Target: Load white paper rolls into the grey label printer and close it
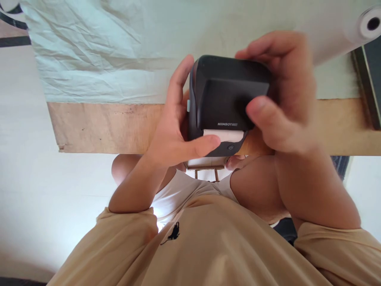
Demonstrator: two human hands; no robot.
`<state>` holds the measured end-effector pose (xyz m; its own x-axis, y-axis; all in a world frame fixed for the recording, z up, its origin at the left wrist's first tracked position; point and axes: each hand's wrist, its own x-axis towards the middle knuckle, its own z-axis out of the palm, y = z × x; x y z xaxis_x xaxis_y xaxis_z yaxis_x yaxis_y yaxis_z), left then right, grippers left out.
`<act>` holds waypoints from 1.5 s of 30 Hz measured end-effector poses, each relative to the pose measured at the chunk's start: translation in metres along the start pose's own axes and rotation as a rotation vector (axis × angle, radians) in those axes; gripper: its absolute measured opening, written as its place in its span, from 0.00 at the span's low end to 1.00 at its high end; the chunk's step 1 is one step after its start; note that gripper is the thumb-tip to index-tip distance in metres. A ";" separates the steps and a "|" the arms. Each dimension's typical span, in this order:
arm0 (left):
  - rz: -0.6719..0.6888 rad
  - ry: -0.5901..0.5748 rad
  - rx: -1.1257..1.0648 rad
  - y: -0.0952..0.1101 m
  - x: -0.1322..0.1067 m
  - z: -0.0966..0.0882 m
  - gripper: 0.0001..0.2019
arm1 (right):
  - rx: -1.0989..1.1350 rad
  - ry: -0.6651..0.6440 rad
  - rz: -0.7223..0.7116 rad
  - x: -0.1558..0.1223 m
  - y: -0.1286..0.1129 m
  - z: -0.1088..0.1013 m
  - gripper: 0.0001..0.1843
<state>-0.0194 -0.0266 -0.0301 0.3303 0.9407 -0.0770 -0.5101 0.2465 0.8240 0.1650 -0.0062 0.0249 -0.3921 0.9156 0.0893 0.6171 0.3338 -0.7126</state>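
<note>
A small black label printer (222, 101) marked NIIMBOT is held above the table's front edge, between both hands. My left hand (175, 127) cups its left side, the thumb lying across the white paper slot (229, 136) at its lower front. My right hand (281, 93) wraps over the top and right side, thumb pressed on the dark lid. A small round button (230, 147) shows below the slot.
A wrinkled white sheet (119, 47) covers the wooden table (98, 127). A white paper roll (367, 24) lies at the top right beside a dark framed object (372, 83). My beige shirt and knees fill the lower view over a pale floor.
</note>
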 end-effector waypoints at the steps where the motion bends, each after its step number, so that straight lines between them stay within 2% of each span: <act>1: -0.017 -0.001 0.006 0.002 0.000 0.001 0.36 | 0.051 -0.043 -0.033 0.001 0.002 0.000 0.28; 4: -0.082 0.059 0.140 0.005 0.001 0.002 0.24 | 0.099 -0.072 -0.079 0.003 0.008 -0.001 0.29; 6: -0.030 0.063 0.127 0.001 0.002 0.002 0.21 | 0.079 -0.049 -0.083 0.003 0.009 -0.001 0.28; 10: 0.075 0.065 0.024 -0.013 0.003 0.000 0.19 | 0.080 -0.027 -0.097 0.003 0.008 0.000 0.29; 14: 0.050 0.055 0.065 -0.011 0.001 -0.004 0.19 | 0.035 -0.023 -0.116 0.002 0.008 0.001 0.29; 17: -0.028 0.041 0.128 -0.002 0.001 -0.005 0.19 | 0.014 -0.015 -0.113 0.001 0.008 0.002 0.30; 19: -0.057 -0.003 0.140 0.000 0.003 -0.004 0.22 | 0.046 -0.011 -0.104 0.001 0.009 0.003 0.30; 21: 0.016 -0.061 0.094 -0.002 0.007 -0.002 0.26 | 0.071 0.006 -0.132 0.001 0.010 0.004 0.30; 22: 0.102 -0.021 0.029 -0.004 0.009 0.000 0.27 | 0.080 0.015 -0.160 0.000 0.011 0.003 0.30; 23: 0.183 -0.034 -0.013 -0.005 0.011 0.001 0.28 | 0.087 0.022 -0.184 0.000 0.012 0.003 0.29; 24: 0.212 -0.033 -0.027 -0.005 0.013 0.003 0.26 | 0.096 0.025 -0.198 0.000 0.012 0.003 0.29; 26: 0.109 -0.039 -0.020 -0.003 0.014 0.005 0.19 | 0.120 0.004 -0.168 0.000 0.012 0.002 0.29; 30: 0.003 0.091 -0.021 0.005 0.011 0.009 0.14 | 0.128 0.018 -0.107 -0.003 0.009 0.002 0.29; 34: 0.018 0.316 -0.069 0.007 0.006 0.012 0.21 | 0.131 0.052 -0.111 -0.004 0.012 0.005 0.32; 36: 0.023 0.357 -0.091 0.007 0.005 0.012 0.23 | 0.126 0.036 -0.143 -0.004 0.016 0.006 0.36; 40: 0.048 0.266 -0.189 0.005 0.008 0.009 0.19 | 0.102 0.037 -0.240 -0.002 0.020 0.004 0.40; 45: -0.004 0.111 -0.234 0.002 0.012 0.013 0.20 | -0.058 0.205 -0.191 -0.004 0.011 -0.004 0.35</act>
<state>-0.0062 -0.0181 -0.0222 0.2501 0.9563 -0.1513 -0.6833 0.2850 0.6722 0.1763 -0.0053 0.0189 -0.3625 0.8589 0.3616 0.5858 0.5118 -0.6284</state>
